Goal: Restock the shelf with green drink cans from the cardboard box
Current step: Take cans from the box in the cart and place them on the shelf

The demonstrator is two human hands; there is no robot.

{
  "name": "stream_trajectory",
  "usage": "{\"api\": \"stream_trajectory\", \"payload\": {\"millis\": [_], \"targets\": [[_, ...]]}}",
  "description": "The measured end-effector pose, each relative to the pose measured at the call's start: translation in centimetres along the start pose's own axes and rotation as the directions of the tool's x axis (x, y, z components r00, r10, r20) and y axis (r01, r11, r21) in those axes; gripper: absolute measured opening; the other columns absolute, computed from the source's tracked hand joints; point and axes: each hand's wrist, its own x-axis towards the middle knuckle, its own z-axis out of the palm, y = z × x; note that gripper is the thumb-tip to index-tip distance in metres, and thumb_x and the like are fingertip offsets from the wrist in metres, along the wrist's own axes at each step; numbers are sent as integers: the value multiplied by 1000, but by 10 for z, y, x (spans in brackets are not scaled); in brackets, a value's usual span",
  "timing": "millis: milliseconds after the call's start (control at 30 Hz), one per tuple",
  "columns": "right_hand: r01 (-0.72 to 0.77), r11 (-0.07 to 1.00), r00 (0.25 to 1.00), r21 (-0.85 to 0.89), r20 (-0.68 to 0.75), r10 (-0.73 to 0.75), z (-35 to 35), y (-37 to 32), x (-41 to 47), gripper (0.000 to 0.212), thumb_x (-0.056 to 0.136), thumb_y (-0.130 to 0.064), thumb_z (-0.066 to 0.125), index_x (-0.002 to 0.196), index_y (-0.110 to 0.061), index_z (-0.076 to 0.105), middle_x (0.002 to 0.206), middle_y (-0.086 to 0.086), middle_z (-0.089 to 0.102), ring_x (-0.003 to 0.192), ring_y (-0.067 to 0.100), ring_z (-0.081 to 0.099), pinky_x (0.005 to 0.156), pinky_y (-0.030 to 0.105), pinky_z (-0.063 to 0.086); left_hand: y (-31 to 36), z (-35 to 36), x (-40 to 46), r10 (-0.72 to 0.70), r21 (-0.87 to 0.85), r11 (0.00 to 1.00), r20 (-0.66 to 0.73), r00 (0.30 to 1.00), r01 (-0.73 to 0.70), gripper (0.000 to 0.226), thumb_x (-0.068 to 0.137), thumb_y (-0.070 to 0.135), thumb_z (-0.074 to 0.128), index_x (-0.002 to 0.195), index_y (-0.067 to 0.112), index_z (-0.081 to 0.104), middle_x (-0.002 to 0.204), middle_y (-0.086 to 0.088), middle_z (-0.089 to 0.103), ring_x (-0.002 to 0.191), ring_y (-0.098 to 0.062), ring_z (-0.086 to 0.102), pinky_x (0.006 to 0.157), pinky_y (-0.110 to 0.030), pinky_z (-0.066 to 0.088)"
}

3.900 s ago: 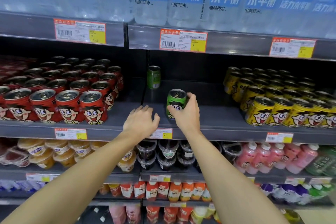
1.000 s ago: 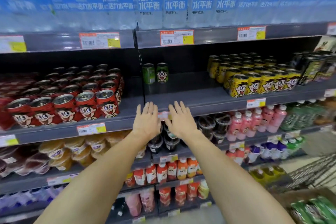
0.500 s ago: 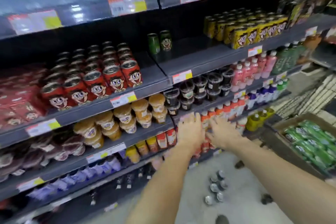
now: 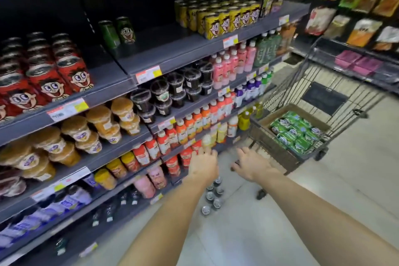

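Head view shows your two hands out in front of you, low in the aisle, both empty. Your left hand (image 4: 204, 166) is palm down with fingers loosely stretched forward, in front of the lower bottle rows. Your right hand (image 4: 251, 165) is just beside it, fingers relaxed and slightly spread, reaching toward the cart (image 4: 336, 93).

Two green cans (image 4: 117, 31) stand upright side by side at the back of the shelf (image 4: 172, 54), well apart from your hands. Red cans (image 4: 49, 71) fill the bay to their left and yellow cans (image 4: 218, 14) sit to their right on the same shelf.

More green cans, shrink-wrapped in packs (image 4: 296, 131), lie in the box (image 4: 278, 151), which sits inside the cart to your right. Your right hand is near the box but not touching it.

On the floor below your left forearm a small cluster of cans (image 4: 212, 197) stands upright; their colour is too blurred to tell.
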Motion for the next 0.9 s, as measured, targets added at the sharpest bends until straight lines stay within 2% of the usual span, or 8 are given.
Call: {"api": "stream_trajectory", "payload": {"millis": [100, 233, 367, 533, 700, 900], "targets": [[-55, 998, 998, 35, 6, 55, 4, 53, -15, 54, 98, -49, 42, 137, -10, 42, 135, 13, 46, 128, 34, 45, 104, 42, 40, 51, -5, 17, 15, 40, 999, 35, 999, -17, 45, 92, 23, 46, 135, 9, 42, 134, -14, 49, 123, -35, 45, 96, -44, 36], [-151, 986, 989, 76, 7, 151, 2, 141, -35, 51, 99, -46, 44, 136, -11, 42, 137, 13, 44, 129, 34, 43, 103, 44, 40, 129, -18, 47, 43, 85, 995, 54, 998, -48, 39, 94, 25, 43, 129, 8, 46, 129, -15, 53, 117, -36, 50, 94, -46, 39], [-189, 974, 982, 124, 13, 189, 1, 216, -45, 52, 100, -47, 42, 136, -9, 41, 139, 13, 42, 131, 35, 41, 105, 47, 39, 203, -22, 81, 54, 103, 993, 99, 994, -64, 43, 96, 28, 44, 135, 8, 44, 132, -14, 51, 121, -35, 47, 99, -49, 37], [-229, 961, 973, 155, -1, 232, -1, 305, -53, 58, 99, -46, 44, 144, -9, 36, 144, 15, 42, 133, 34, 40, 110, 45, 36, 296, -33, 130, 111, 84, 989, 92, 989, -119, 44, 96, 32, 43, 134, 11, 44, 135, -13, 50, 126, -33, 47, 103, -47, 35], [-237, 957, 972, 167, 32, 235, 3, 367, -47, 56, 99, -46, 45, 141, -10, 39, 142, 16, 43, 132, 34, 43, 108, 43, 38, 349, -43, 163, 131, 96, 985, 102, 986, -141, 43, 96, 31, 42, 133, 10, 45, 134, -13, 51, 124, -35, 48, 101, -46, 37], [-216, 961, 976, 172, 21, 216, -2, 411, -21, 53, 99, -46, 45, 136, -8, 42, 138, 16, 46, 130, 35, 45, 105, 46, 41, 387, -43, 208, 159, 196, 961, 179, 971, -194, 42, 97, 34, 43, 132, 10, 46, 134, -14, 51, 124, -35, 47, 102, -46, 35]]}}
